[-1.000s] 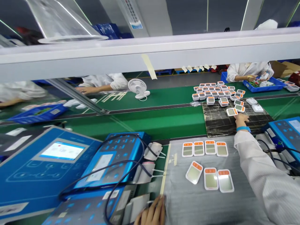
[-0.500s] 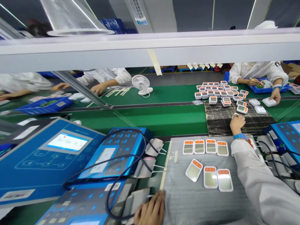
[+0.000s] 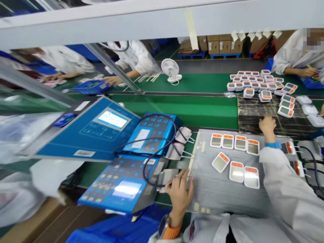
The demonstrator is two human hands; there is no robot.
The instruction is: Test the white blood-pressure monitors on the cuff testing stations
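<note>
Blue tray (image 3: pixel 311 85) beside a co-worker's hand (image 3: pixel 307 72) holds green parts (image 3: pixel 315 78); your left fingers (image 3: pixel 188 184) curl at the grey mat (image 3: pixel 222 192), grasp unclear; right hand (image 3: pixel 267 124) lies released on black matting (image 3: pixel 250 114)

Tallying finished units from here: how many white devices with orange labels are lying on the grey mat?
7. Four white devices lie in a row across the far side of the grey mat; three white devices lie nearer, the leftmost angled. The right sleeve could hide more.
</note>
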